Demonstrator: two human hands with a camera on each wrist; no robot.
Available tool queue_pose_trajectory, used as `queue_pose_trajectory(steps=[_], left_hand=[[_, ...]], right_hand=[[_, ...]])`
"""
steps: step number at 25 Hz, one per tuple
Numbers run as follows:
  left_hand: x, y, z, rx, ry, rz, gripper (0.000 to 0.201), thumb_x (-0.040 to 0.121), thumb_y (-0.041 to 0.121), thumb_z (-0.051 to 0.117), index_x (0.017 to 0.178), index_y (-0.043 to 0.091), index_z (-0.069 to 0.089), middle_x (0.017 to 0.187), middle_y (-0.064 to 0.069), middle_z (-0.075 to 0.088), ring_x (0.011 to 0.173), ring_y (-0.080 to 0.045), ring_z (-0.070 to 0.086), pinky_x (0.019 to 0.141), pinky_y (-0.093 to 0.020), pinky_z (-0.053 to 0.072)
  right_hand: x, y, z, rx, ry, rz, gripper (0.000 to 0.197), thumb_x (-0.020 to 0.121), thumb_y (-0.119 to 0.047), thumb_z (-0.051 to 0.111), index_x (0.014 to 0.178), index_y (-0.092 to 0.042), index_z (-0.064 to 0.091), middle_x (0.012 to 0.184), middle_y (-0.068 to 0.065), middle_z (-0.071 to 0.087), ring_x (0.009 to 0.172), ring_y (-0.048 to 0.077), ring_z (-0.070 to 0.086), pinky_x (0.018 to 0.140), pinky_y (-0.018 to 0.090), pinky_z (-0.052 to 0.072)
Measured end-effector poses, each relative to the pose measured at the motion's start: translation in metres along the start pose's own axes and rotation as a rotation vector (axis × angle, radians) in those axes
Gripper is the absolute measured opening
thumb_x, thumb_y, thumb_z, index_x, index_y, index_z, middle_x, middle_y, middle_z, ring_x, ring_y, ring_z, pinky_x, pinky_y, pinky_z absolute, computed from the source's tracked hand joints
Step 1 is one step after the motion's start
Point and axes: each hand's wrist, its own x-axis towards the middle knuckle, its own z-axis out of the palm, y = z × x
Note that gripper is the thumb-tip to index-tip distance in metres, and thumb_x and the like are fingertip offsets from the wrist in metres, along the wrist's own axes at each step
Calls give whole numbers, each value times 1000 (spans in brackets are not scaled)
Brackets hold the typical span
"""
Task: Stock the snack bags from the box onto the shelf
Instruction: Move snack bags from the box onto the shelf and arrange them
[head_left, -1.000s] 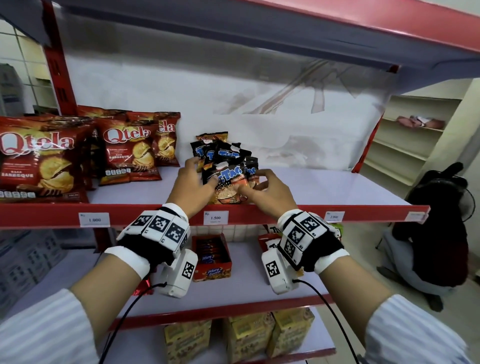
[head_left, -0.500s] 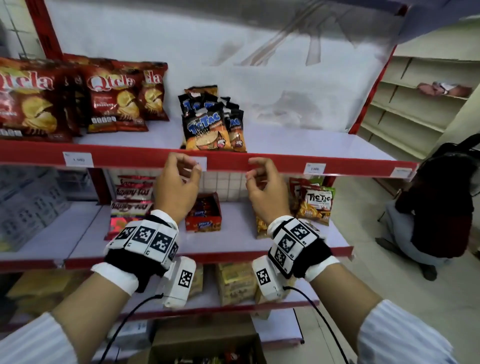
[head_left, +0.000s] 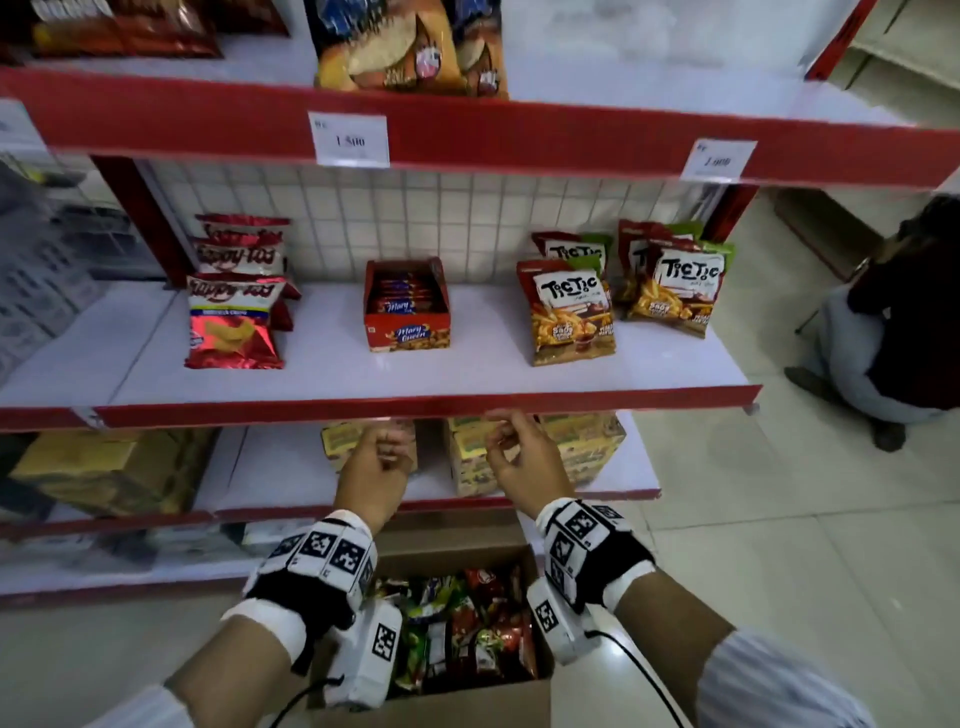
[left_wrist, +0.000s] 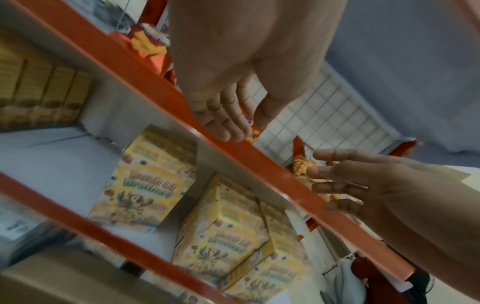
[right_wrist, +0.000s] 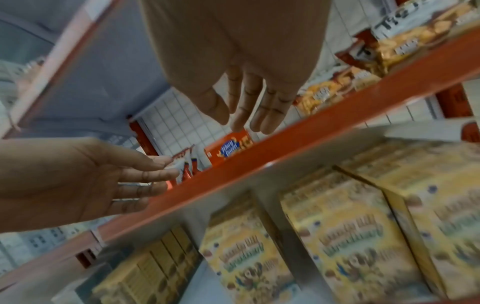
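Holding nothing, the left hand (head_left: 375, 470) and the right hand (head_left: 522, 470) hang side by side in the air, fingers relaxed; the wrist views show them nearly straight and slightly spread, the head view a loose curl. Both sit just in front of the red front edge of the middle shelf (head_left: 415, 404), apart from each other and not touching it as far as can be told. Below the wrists, an open cardboard box (head_left: 457, 701) stands on the floor, and the snack bags (head_left: 467, 629) lie packed inside it, a jumble of red, green and dark wrappers. Behind the fingers, on the lower shelf (head_left: 280, 467), stand yellow cartons (head_left: 587, 447), with a brown carton (head_left: 104, 467) further left. On the white board of the middle shelf sit Happy Tos bags (head_left: 234, 312) at the left, a red Mary Queen display box (head_left: 406, 306) in the centre, and two groups of Tic Tic bags (head_left: 571, 312) at the right, all in front of a white wire grid back panel (head_left: 415, 218). Higher up, the top shelf (head_left: 519, 135) carries white price tags (head_left: 349, 140) on its red lip and more bags (head_left: 410, 47) on top. To the right lies a pale tiled floor (head_left: 779, 519), where another person (head_left: 898, 332) crouches in dark clothes near cream shelving.
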Motion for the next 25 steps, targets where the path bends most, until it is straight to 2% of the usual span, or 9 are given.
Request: queue_pose_trajectory(steps=[2,6,10,12,14,18,20,22,25], left_hand=[[11,-36,9,45,-21,-43,25,87,-6,53,87,18,52,82,3,56,83,-20,53,79,-30,44],[32,-122,29,39,6,-118,10,90,-4,53,95,4,54,96,-13,59,91,-25,56,87,-34,46],[45,-210,46,-43,80,-200,26,86,-18,45,104,-4,56,84,-8,58,74,-11,52,68,-11,48],[50,-258,54,-80,90,-258,27,87,-18,44,104,-2,56,83,-8,57,78,-16,53,87,-29,50],[54,-304,61,-33,87,-299,22,88,-13,47,103,-1,57,93,-12,59,89,-22,54,93,-41,46],[61,-389,70,-78,104,-330,26,87,-20,40,95,1,54,82,-7,56,74,-16,52,57,-11,45],[65,-419,78,-107,121,-356,29,88,-19,39,103,0,54,83,-6,58,77,-17,53,56,-10,43],[73,-447,91,-128,96,-343,28,88,-18,40,93,6,54,81,-2,57,74,-13,53,54,-8,43],[81,-481,108,-182,78,-319,33,90,-14,44,81,17,49,80,0,57,70,-11,53,64,-17,44]], right_hand=[[2,27,26,24,-35,51,30,87,-6,54,116,-13,56,97,9,63,96,25,57,90,43,47],[2,91,96,37,-140,114,32,87,-3,52,117,-14,54,99,9,62,101,25,57,92,43,47],[2,161,168,8,-228,133,33,86,-4,53,116,-17,55,83,-6,57,95,22,56,85,32,47],[-1,198,205,-11,-304,135,32,87,-6,53,117,-19,54,88,-3,58,94,17,53,79,23,40],[-1,234,241,-48,-381,100,32,88,-6,52,118,-17,55,92,1,62,98,17,52,78,17,35],[1,298,311,-162,-550,68,34,89,-8,52,121,-17,56,82,-7,61,102,16,50,77,16,33],[5,323,339,-226,-609,49,34,89,-9,52,123,-16,56,95,-1,66,104,20,55,81,19,38],[10,348,369,-359,-691,-4,35,90,-11,54,125,-11,55,119,11,62,112,28,55,93,29,42],[11,390,414,-564,-842,22,36,93,-17,55,127,-5,56,131,19,55,118,33,53,97,37,43]])
